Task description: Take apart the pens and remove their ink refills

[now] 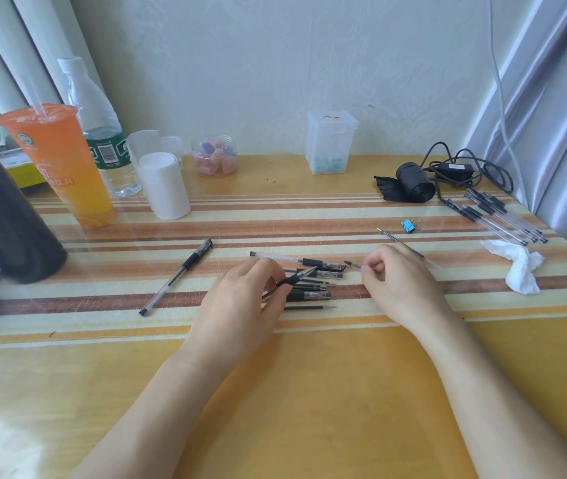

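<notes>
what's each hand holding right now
The left hand is closed, gripping a black-grip pen.
The right hand is closed, pinching a small pen tip piece.

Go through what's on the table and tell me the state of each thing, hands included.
Left hand: gripping a pen, tip pointing up-right.
Right hand: pinching a small clear piece.
Capped pen: whole, lying flat at left.
Pen parts: piled between the hands.
Orange drink: upright, straw in.
Water bottle: standing upright.
Clear box: lid on.
Tissue: crumpled.
</notes>
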